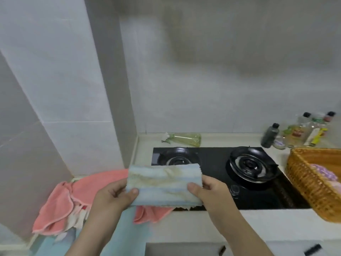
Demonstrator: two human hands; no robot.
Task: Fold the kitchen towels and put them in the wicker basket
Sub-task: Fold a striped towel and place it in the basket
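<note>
Both hands, left hand (114, 195) and right hand (208, 191), pinch opposite ends of a folded blue towel (164, 183), held level above the bench (258, 224) so the fold keeps. The wicker basket (311, 183) waits at right, seemingly already holding a purple cloth (322, 172); pink towels (73, 196) lie unfolded at left.

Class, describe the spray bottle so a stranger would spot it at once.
Find the black gas hob. Behind its left burner, near the tiled wall, is a pale green spray bottle with a white trigger. Unlike the upright bottles at far right, it lies on its side, alone.
</note>
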